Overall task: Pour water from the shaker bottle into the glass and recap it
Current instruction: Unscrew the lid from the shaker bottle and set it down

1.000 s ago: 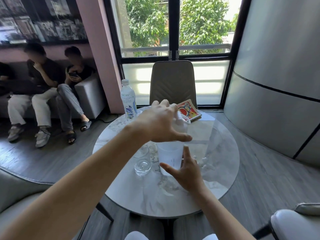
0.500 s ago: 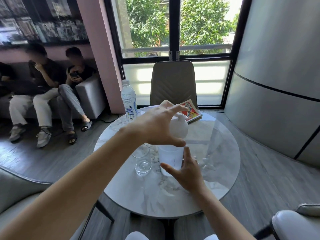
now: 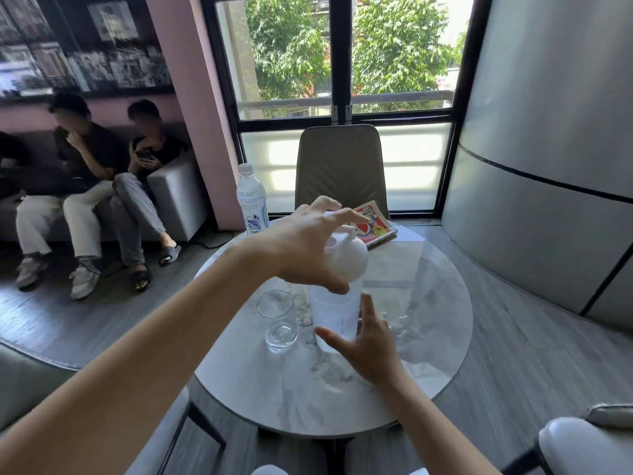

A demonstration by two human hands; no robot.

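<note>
Two hands share the shaker bottle (image 3: 337, 311), which stands upright near the middle of the round table (image 3: 428, 354) with the glass (image 3: 278, 320) just beside it on the left. My right hand (image 3: 368, 344) steadies its lower wall from the near side with thumb and fingers spread around it. My left hand (image 3: 305, 250) sits directly above, fingers curled over the domed white lid (image 3: 349, 255), so I judge the next move runs along the bottle's vertical axis, though whether the lid is seated or loose I cannot tell.
</note>
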